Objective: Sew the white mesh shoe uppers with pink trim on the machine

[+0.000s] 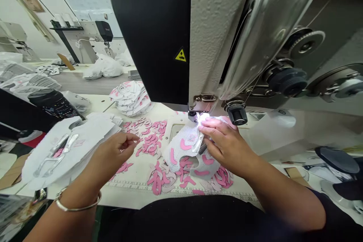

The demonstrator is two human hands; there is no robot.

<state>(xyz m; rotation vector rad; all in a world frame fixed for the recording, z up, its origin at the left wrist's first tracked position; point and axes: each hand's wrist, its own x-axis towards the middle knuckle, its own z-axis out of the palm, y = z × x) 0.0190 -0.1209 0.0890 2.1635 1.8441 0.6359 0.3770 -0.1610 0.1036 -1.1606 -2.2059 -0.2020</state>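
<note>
Grip: right hand (228, 145) open, fingers laid on the white piece (177, 144) at the lit needle area of the machine (217, 34); left hand (115, 153) near the pink bits (150, 144), thumb and fingertips close together, anything pinched can't be told. White piece judged light, thin and floppy, easily creased or skewed; best held flat by spread fingertips near the outer edge, clear of the needle.

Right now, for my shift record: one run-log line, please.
left hand: beside curved pink pieces | right hand: on white textured fabric, at grey sewing machine
</note>
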